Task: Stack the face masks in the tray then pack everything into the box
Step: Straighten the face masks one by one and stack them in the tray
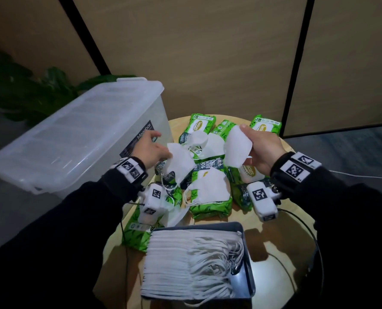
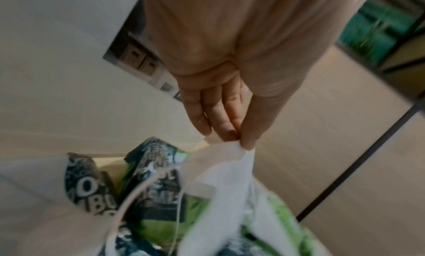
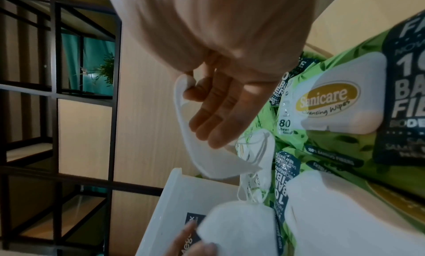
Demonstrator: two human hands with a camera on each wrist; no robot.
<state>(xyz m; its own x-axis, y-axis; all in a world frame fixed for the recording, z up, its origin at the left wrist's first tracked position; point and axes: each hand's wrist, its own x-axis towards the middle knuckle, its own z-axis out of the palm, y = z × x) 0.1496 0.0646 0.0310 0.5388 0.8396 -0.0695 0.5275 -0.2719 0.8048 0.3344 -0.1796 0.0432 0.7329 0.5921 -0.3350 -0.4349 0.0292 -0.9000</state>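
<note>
While both hands are busy: each lifts a mask above the pile, so the sorting step looks to be under way and packing not begun.
Tray [image 1: 247, 259]: nearest the person on the round table [image 1: 297, 230], a dark shallow tin holding a neat stack of masks [image 1: 181, 264] laid flat and overlapping, ear loops all trailing to the right; probably kept close so each new mask drops on easily.
Loose mask [image 1: 210, 186]: lies on a green wipes pack [image 1: 210, 204] just beyond the tray, not yet gathered.
Left hand [image 1: 151, 151]: thumb and fingertips pinch the top edge of a white mask [image 1: 180, 162], which hangs below with its loop dangling; a light hold suited to thin fabric.
Right hand [image 1: 264, 150]: fingers curled behind a folded mask [image 1: 237, 148], thumb on its upper rim, held upright above the packs.
Further wipes packs [image 1: 202, 126]: scattered across the far half of the table, more masks lying over them.
Box [image 1: 78, 134]: clear plastic, lid on, standing left of the table, touching or nearly touching its edge; I judge it must be opened before anything goes in.
</note>
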